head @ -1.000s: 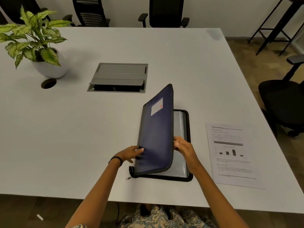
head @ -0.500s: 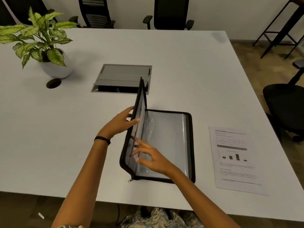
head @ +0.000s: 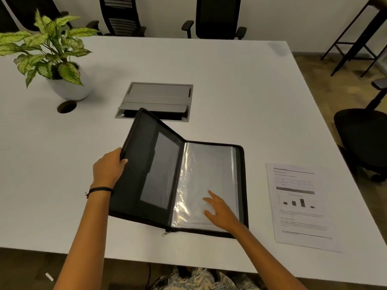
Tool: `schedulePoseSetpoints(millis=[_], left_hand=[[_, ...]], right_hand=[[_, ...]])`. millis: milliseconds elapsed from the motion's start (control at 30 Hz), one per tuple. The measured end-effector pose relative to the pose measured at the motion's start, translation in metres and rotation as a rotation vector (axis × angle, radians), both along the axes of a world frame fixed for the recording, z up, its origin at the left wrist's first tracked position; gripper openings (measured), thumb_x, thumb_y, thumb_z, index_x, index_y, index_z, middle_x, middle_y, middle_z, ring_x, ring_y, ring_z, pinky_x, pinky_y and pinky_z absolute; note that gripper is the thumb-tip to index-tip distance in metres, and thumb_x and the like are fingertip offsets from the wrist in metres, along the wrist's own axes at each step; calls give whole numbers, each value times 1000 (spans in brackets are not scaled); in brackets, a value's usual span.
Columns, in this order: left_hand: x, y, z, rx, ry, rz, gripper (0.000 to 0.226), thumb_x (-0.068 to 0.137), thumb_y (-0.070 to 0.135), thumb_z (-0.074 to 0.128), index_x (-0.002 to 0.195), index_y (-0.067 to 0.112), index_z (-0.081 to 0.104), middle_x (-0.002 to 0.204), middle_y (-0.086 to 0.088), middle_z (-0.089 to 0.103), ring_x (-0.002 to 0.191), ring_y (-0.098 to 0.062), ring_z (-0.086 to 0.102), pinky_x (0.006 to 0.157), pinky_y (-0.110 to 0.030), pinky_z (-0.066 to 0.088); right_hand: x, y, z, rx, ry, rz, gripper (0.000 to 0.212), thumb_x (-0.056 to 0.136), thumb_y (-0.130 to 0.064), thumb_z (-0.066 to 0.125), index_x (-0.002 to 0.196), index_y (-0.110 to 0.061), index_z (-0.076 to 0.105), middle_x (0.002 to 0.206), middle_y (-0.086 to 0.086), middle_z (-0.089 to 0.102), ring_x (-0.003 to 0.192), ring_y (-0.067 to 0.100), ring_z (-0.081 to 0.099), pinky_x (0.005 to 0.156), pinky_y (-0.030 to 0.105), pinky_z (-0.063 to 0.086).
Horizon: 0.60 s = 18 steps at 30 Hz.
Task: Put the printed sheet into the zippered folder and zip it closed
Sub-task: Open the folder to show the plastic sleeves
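Observation:
The zippered folder [head: 155, 164] lies open near the table's front edge, its black inner cover tilted up on the left and clear plastic sleeves [head: 205, 172] flat on the right. My left hand [head: 109, 168] grips the left cover's outer edge. Resting flat on the lower sleeves, fingers spread, is my right hand [head: 219, 210]. The zipper pull [head: 165, 233] hangs at the spine's near end. The printed sheet [head: 299, 206], with a table and bar chart, lies on the table to the right of the folder, apart from it.
A potted plant [head: 50, 59] stands at the back left by a round cable hole [head: 67, 106]. A grey cable box [head: 156, 101] with a raised lid sits just behind the folder. Black office chairs [head: 364, 143] stand to the right and behind the white table [head: 230, 84].
The cover went from nearly shut to upright to swung wide open leftward. My left hand moved to its outer edge; my right hand shifted onto the sleeves.

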<state>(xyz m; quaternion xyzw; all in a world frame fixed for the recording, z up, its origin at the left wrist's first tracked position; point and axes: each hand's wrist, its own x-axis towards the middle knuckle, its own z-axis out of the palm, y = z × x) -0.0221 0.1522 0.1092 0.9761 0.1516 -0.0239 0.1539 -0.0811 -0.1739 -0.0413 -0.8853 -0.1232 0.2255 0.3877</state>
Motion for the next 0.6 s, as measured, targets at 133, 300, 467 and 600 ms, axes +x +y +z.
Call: schedulePoseSetpoints(millis=[133,300,467,600], left_hand=[[-7,13,-28,60,-13,56,27,92,15,52,111,-4,50,105,-27,60,89,-43,59,65,-42,44],[-11,26,-68,15,75,132,63,90,17,56,139,-8,25,131,-33,43,113,-49,48,86,-57,45],[-16,34,-102,-6,117,173,76,87,18,60,142,-9,15,141,-34,32,122,-51,39,97,-61,39],[-20,43,-126,-70,145,211,74,89,19,58,143,-7,15,143,-33,30,125,-51,37,100,-61,37]], right_hand=[[7,-16,-13,-166,39,-60,78,83,-64,37,143,-17,19,154,7,8,140,22,16,112,31,15],[6,-32,-39,-268,2,-25,119,54,-89,-8,145,-13,10,154,9,2,141,22,11,114,36,13],[-2,-37,-47,-387,-74,31,75,82,-58,15,144,-17,9,149,4,-6,141,24,10,113,42,12],[-3,-44,-52,-433,-94,68,65,84,-51,16,140,-22,1,153,10,4,141,24,13,110,42,11]])
